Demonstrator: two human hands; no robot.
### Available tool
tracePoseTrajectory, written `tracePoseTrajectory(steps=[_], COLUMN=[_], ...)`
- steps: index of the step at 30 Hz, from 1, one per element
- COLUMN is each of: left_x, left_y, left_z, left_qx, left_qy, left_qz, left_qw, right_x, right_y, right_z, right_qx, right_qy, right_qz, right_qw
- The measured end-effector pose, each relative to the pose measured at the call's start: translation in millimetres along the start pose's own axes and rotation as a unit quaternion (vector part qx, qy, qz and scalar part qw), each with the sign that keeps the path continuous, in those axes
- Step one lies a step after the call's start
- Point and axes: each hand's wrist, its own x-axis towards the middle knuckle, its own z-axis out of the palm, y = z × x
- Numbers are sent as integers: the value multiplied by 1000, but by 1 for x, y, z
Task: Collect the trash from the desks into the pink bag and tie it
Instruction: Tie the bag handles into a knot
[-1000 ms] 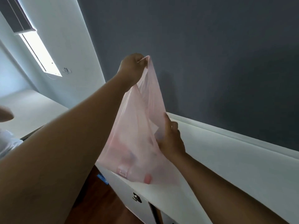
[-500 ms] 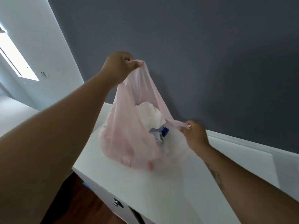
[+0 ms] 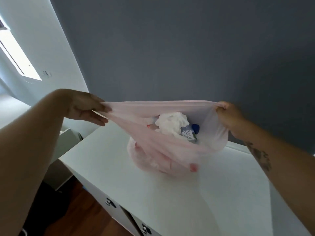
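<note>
On a white table [image 3: 170, 206] sits the pink bag [image 3: 163, 150], its mouth stretched wide between 2 hands. The left hand [image 3: 85, 108] pinches 1 handle, its other fingers held out straight, and the right hand [image 3: 228, 114] is fisted tight round the other. Crumpled white paper [image 3: 172, 123] and a blue-capped bottle [image 3: 189, 133] lie inside, so collecting looks largely done. The handles are not yet crossed or knotted, and tying appears to be what remains. A grey wall [image 3: 187, 48] rises behind.
</note>
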Motion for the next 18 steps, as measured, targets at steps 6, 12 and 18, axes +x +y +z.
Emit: tracePoseTrajectory(steps=[6,12,18], left_x=[22,43,47], left_y=[38,101,116], left_z=[32,83,90], left_qx=[-286,-310,-79], left_qy=[60,129,-22], left_qz=[143,191,364], left_qw=[946,923,928], right_x=[-31,-58,-100], right_y=[-16,-35,-56], right_z=[-37,-24,13], right_qx=[76,181,202], right_qy=[-12,86,70], right_qz=[11,59,93], right_qw=[997,978,972])
